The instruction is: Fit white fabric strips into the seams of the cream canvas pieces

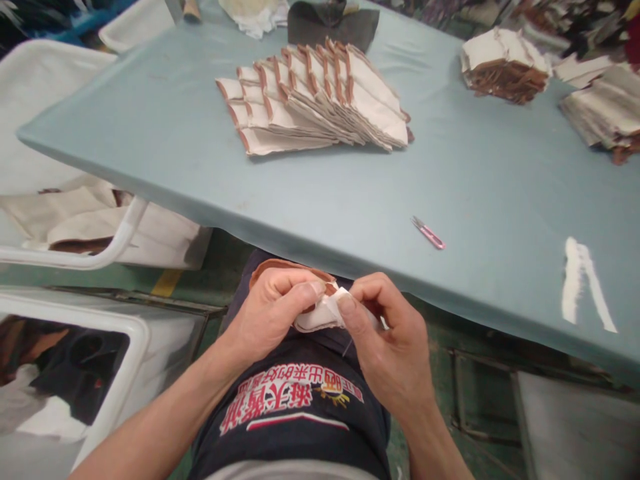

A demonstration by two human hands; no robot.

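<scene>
Over my lap, both hands pinch a cream fabric piece with a brown edge (319, 318). My left hand (273, 310) grips its left side between thumb and fingers, near the brown edge. My right hand (393, 337) pinches a folded white part of the same piece, with the thumb on top. A thin thread seems to hang below the right fingers. Part of the piece is hidden behind my hands. On the table beyond lie pink-handled thread snips (429, 233), apart from both hands.
A fanned stack of cream pieces with brown edges (300, 87) lies on the blue-green table (200, 173). More bundles (505, 63) sit at the right. White strips (570, 287) lie near the right edge. White bins (135, 340) holding fabric stand at the left.
</scene>
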